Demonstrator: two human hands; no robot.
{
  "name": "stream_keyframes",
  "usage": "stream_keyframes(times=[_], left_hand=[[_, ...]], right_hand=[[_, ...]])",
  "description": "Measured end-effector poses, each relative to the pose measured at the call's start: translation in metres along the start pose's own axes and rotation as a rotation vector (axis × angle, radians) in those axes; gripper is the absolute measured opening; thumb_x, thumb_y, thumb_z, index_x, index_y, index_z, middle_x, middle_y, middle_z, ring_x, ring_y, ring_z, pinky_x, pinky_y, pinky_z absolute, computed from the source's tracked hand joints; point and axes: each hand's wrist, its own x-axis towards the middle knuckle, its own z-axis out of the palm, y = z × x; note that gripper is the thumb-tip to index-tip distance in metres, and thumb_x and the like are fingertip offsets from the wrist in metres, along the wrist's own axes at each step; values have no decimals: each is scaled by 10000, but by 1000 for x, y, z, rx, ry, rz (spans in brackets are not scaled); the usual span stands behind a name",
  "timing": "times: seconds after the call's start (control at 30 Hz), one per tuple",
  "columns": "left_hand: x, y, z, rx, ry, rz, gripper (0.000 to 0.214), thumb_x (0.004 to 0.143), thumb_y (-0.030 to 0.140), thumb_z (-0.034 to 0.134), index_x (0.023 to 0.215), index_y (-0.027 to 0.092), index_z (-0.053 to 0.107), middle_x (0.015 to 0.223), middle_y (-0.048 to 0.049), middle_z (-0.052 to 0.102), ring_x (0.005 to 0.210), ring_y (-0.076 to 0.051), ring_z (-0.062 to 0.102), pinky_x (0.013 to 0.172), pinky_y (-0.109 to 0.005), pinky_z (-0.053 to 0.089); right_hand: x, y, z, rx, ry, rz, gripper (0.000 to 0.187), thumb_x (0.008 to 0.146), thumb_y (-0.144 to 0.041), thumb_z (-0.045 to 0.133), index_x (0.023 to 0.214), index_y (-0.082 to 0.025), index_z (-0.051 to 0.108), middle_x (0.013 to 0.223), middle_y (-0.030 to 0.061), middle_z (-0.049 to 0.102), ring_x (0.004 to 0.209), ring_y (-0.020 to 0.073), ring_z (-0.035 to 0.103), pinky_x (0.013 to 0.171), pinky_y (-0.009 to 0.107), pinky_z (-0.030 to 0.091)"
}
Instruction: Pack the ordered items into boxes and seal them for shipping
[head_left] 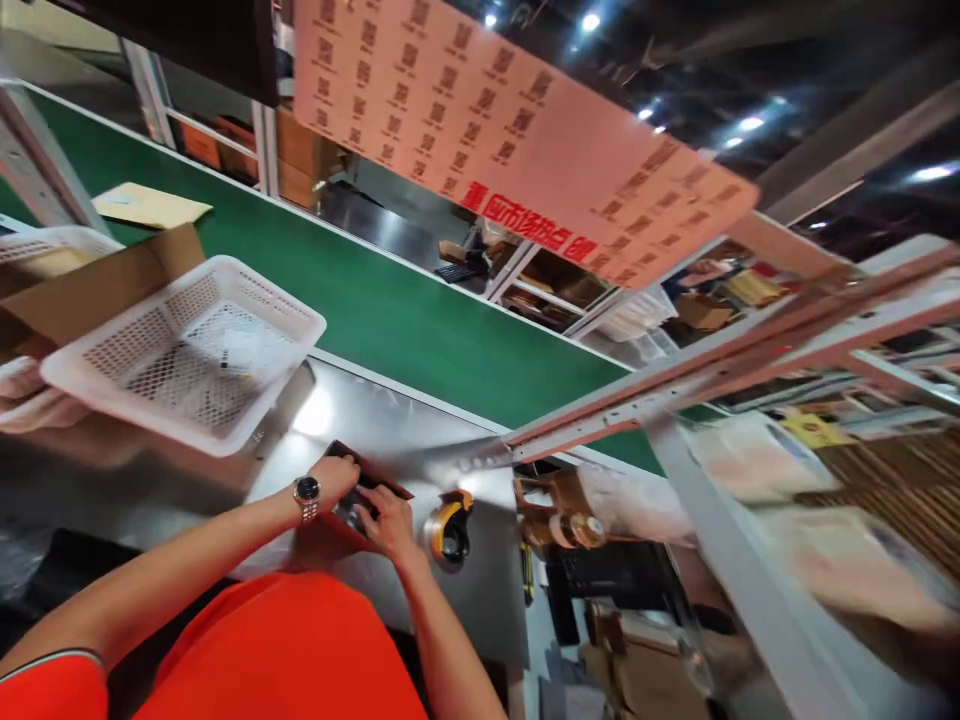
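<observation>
On the metal worktop just ahead of my body lies a small brown cardboard box, its flap raised along the far side. My left hand, with a wristwatch above it, has its fingers curled at the box's left edge. My right hand is bent over the right part of the box, fingers closed around a spot I cannot see clearly. Between both hands shows something dark and greyish, too blurred to name. To the right of my right hand stands a tape dispenser in yellow and black, touched by neither hand.
A white plastic basket with a clear bag inside sits at the left. Beyond the worktop runs a green conveyor belt, carrying a padded envelope. A sheet of printed codes hangs above; a metal post slants at the right.
</observation>
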Motion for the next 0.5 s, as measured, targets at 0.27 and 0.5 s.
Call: stream_keyframes(times=[0.27, 0.5], left_hand=[[-75, -31, 11, -123, 250, -288, 683, 1070, 453, 695, 1660, 135, 562, 1608, -257, 686, 1484, -400, 681, 1256, -524, 557], [-68, -21, 32, -136, 2, -240, 990, 764, 674, 961, 1541, 121, 694, 1834, -321, 381, 1718, -606, 281, 1265, -654, 498]], right_hand=[[3, -8, 16, 273, 91, 42, 459, 1059, -547, 625, 1277, -236, 883, 1076, 109, 883, 883, 243, 790, 837, 353, 616], [10, -13, -2, 479, -6, 144, 584, 1006, -750, 643, 1188, -268, 918, 1199, 130, 899, 1088, 337, 838, 1018, 505, 652]])
